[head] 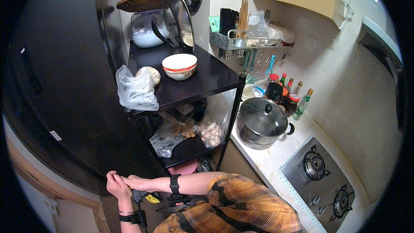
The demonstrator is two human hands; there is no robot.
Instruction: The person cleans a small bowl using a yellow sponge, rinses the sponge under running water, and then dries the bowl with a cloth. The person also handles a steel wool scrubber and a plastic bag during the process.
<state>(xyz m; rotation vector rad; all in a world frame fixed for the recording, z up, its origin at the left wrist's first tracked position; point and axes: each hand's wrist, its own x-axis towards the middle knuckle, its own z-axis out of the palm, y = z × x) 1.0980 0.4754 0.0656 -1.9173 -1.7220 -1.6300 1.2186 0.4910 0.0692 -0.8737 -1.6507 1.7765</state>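
Note:
My left hand (pixel 118 186), with a bracelet and a black strap at its wrist, is raised at the lower left with its fingers curled. My right hand (pixel 138 183) reaches across to meet it, and its fingertips disappear behind or into the left hand. Whether anything small lies between them is hidden. Both hands are close to the lower front of a tall black refrigerator (pixel 61 81). Beyond them stands a black shelf rack (pixel 207 81). On its top are a white bowl (pixel 179 66) with a red band and a crumpled clear plastic bag (pixel 139 90).
A lidded steel pot (pixel 260 139) stands on the white counter (pixel 255 158) by several bottles and jars. Farther right is a two-burner gas stove (pixel 317 181). Bagged garlic bulbs (pixel 212 134) lie on the lower shelf. A glass lid (pixel 184 13) leans at the rack's back.

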